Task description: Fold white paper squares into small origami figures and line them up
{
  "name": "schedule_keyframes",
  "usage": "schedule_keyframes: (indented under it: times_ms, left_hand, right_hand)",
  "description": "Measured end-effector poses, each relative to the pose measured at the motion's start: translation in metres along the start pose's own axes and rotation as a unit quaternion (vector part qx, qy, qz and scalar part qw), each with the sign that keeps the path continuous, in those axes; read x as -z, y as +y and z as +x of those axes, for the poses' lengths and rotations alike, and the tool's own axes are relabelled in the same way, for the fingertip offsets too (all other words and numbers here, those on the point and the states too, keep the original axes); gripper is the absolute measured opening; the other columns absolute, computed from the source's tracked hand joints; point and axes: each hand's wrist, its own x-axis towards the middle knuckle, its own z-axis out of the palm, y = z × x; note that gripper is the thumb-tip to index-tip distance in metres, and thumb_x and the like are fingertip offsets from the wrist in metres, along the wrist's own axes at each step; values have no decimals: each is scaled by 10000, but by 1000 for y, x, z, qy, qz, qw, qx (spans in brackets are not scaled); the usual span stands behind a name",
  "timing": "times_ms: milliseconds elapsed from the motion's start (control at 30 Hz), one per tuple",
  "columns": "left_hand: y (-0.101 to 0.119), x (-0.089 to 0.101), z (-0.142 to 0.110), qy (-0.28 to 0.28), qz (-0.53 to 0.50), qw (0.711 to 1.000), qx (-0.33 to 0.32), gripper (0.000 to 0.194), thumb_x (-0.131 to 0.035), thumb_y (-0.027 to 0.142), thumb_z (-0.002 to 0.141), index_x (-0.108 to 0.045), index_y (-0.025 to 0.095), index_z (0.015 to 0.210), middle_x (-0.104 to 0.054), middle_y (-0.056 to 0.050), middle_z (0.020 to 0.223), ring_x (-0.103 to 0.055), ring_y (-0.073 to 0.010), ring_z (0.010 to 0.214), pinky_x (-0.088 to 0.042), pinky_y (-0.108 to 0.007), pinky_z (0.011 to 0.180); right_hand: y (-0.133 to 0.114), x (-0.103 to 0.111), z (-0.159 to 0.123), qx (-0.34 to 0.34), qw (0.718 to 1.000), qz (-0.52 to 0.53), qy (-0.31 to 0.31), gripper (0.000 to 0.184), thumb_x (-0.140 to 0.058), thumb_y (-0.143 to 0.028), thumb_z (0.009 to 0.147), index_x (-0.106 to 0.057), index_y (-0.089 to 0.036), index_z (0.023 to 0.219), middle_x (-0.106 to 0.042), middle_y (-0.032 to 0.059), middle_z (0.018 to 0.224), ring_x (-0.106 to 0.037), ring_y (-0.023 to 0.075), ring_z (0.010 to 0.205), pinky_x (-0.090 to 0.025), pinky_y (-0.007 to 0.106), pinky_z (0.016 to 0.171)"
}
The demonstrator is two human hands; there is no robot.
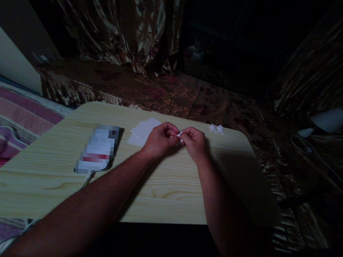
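My left hand (160, 138) and my right hand (194, 142) meet over the middle of a light wooden table (159, 185). Both pinch a tiny piece of white paper (179, 134) between their fingertips, fingers curled closed. A small stack of white paper sheets (142, 131) lies flat on the table just left of my left hand. Two small folded white paper shapes (216, 128) sit near the table's far edge, to the right of my right hand.
A blurred-out flat object (98, 150) lies on the table's left part, with a thin handle or cord below it. Striped bedding (11, 118) is at the left, dark patterned fabric behind, and a white device with a cable (330, 119) at the right.
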Motion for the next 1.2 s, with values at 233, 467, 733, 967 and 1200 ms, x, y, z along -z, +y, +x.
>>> schedule_keyframes:
  times_ms: [233, 467, 733, 967, 1200]
  left_hand:
    - [2, -2, 0, 33, 10, 999, 2, 262, -732, 197, 571, -579, 165, 782, -617, 10, 663, -553, -98, 558, -410, -207, 551]
    - [3, -2, 0, 51, 15, 999, 4, 256, -708, 165, 561, -591, 165, 789, -609, 15, 652, -532, -96, 544, -394, -206, 537]
    - [-2, 3, 3, 67, 3, 998, -6, 250, -713, 195, 600, -584, 160, 811, -599, 22, 635, -528, -91, 514, -393, -208, 522]
    - [0, 2, 3, 74, -27, 997, 13, 256, -709, 166, 570, -589, 163, 797, -606, 22, 627, -538, -95, 511, -406, -213, 527]
    - [2, 2, 4, 78, -71, 994, 36, 251, -693, 149, 555, -605, 159, 790, -589, 29, 608, -513, -81, 512, -396, -210, 542]
  right_hand:
    - [-4, 0, -2, -14, 1000, -5, 6, 110, -595, -265, 679, -592, -161, 716, -560, -28, 581, -510, 99, 525, -391, 220, 515]
    - [-6, 3, -1, -10, 999, -32, -11, 82, -569, -243, 678, -577, -161, 675, -523, -41, 515, -467, 88, 489, -339, 211, 486]
    - [-8, 0, -3, -32, 999, -9, -18, 99, -576, -241, 672, -595, -161, 728, -521, -48, 495, -460, 87, 468, -334, 211, 481]
    - [-7, 1, -3, -24, 999, -24, -24, 62, -567, -219, 653, -584, -164, 677, -506, -52, 487, -433, 79, 456, -303, 206, 455]
    - [-7, 1, -3, -44, 998, -33, -23, 86, -575, -250, 659, -589, -167, 675, -503, -54, 468, -411, 77, 430, -293, 210, 447]
